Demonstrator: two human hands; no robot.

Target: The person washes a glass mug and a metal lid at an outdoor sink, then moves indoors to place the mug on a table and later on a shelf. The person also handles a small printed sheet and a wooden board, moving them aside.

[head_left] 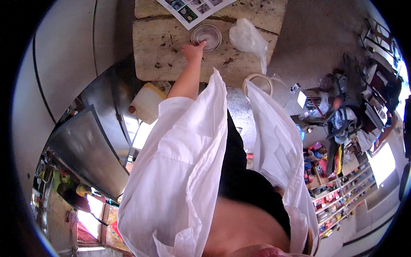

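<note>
My left hand (193,50) reaches forward from a white shirt sleeve to a worn, stained counter top (162,47). Its fingertips pinch the near rim of a clear round plastic cup (208,36) that stands on the counter, seen from above. A crumpled clear plastic bag (248,38) lies just right of the cup. A printed sheet with small pictures (192,8) lies behind the cup at the counter's far edge. My right hand is out of sight; only the open white shirt hangs on that side.
A pale yellow plastic jerrycan (147,103) stands below the counter on the left, beside a curved metal surface (85,145). A white ring-shaped rim (258,82) sits under the counter edge. Shelves of coloured goods (338,201) and clutter fill the right.
</note>
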